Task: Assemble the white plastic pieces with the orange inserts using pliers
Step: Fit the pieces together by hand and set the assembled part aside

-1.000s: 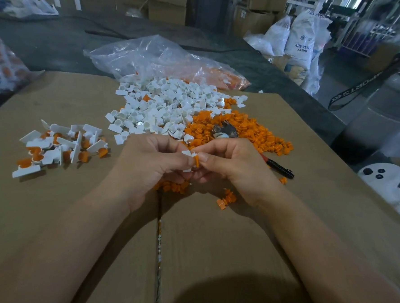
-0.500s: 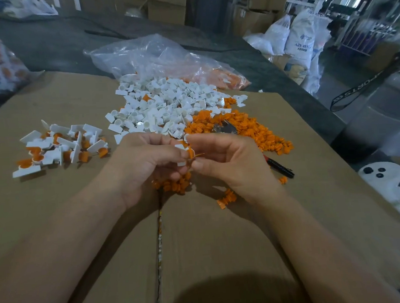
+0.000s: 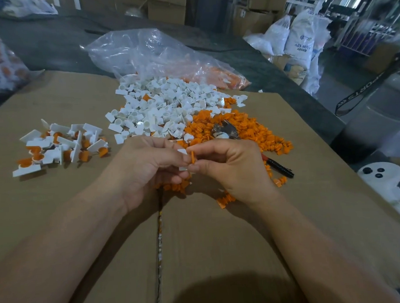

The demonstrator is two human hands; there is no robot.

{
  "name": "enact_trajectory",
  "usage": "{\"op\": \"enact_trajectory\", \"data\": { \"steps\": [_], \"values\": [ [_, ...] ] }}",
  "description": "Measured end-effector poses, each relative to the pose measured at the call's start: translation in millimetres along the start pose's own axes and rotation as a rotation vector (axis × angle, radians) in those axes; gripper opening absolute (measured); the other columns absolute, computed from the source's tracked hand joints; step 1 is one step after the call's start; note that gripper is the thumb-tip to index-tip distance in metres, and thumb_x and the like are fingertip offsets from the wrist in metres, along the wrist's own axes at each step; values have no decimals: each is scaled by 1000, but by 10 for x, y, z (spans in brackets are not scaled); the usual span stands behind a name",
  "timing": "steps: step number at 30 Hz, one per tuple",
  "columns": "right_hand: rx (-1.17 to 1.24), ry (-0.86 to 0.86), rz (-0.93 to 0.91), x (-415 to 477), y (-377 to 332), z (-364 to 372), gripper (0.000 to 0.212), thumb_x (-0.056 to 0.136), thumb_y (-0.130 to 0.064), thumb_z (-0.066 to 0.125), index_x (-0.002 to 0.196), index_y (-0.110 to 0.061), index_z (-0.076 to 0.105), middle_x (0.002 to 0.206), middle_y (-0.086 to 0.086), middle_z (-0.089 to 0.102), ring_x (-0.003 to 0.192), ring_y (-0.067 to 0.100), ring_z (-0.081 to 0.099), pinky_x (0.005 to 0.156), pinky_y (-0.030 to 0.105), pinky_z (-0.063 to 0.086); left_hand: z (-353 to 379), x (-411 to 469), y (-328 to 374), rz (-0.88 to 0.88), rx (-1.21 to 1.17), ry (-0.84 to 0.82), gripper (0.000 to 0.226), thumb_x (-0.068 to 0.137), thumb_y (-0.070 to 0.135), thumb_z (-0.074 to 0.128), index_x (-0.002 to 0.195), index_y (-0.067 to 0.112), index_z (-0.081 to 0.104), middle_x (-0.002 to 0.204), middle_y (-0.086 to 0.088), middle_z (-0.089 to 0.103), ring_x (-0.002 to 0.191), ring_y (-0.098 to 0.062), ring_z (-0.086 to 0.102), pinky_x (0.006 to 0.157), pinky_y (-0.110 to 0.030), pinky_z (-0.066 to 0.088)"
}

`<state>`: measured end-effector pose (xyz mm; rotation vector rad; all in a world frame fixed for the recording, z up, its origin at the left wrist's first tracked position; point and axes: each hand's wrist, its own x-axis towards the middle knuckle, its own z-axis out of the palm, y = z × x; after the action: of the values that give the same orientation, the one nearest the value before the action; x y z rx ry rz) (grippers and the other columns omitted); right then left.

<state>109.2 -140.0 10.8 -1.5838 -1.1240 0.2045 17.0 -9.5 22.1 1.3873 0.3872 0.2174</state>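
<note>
My left hand (image 3: 146,168) pinches a small white plastic piece (image 3: 182,152) above the cardboard. My right hand (image 3: 232,165) presses an orange insert (image 3: 192,157) against that piece, fingertip to fingertip. A heap of loose white pieces (image 3: 163,106) lies behind my hands, and a heap of orange inserts (image 3: 244,130) spreads to its right. The pliers (image 3: 226,131) rest on the orange heap, untouched, their black and red handle (image 3: 278,167) sticking out past my right hand. Assembled white-and-orange parts (image 3: 58,146) lie in a group at the left.
A clear plastic bag (image 3: 155,55) with more orange parts lies behind the heaps. The cardboard sheet (image 3: 211,244) has a seam down its middle. A few orange inserts (image 3: 225,200) lie under my right wrist. A white moulded object (image 3: 383,180) sits at the right edge.
Both hands have shifted slightly away from me while still joined at the fingertips. The orange insert now stands upright against the white piece.
</note>
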Motion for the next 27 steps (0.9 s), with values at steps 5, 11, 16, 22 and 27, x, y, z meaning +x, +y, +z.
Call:
{"op": "enact_trajectory", "data": {
  "steps": [5, 11, 16, 22, 27],
  "values": [
    [-17, -54, 71, 7, -42, -59, 33, 73, -8, 72, 101, -24, 63, 85, -9, 68, 79, 4, 68, 72, 18, 53, -11, 16, -8, -5, -21, 47, 9, 48, 10, 70, 54, 7, 64, 52, -8, 63, 46, -12, 61, 40, -16, 47],
    [-555, 141, 363, 46, 32, -486, 45, 79, -41, 66, 120, -25, 58, 110, -15, 60, 95, -4, 54, 74, 11, 39, -45, 47, -18, -16, 5, 135, 14, 73, -2, 66, 67, 8, 58, 49, -1, 60, 42, -9, 57, 36, -13, 37],
    [-785, -55, 612, 42, 104, -743, 80, 72, -58, 63, 138, -20, 39, 139, -1, 44, 123, 16, 44, 84, 26, 33, -51, 38, -13, 3, 41, 147, 15, 77, 0, 65, 67, 9, 58, 48, 2, 58, 37, -6, 48, 33, -13, 30],
    [-912, -238, 694, 40, 142, -706, 99, 60, -65, 68, 140, -19, 33, 139, 3, 38, 123, 19, 39, 94, 31, 36, -41, 50, -19, 22, 21, 172, 15, 75, 2, 66, 66, 10, 57, 50, 1, 58, 35, -7, 45, 33, -13, 28],
    [-934, -153, 691, 54, 136, -668, 54, 62, -42, 73, 105, -24, 48, 105, 0, 43, 86, 12, 41, 57, 26, 31, -46, 67, -36, 33, 23, 173, 18, 78, 1, 64, 65, 10, 56, 50, 2, 58, 36, -7, 45, 33, -14, 29]
  ]
}}
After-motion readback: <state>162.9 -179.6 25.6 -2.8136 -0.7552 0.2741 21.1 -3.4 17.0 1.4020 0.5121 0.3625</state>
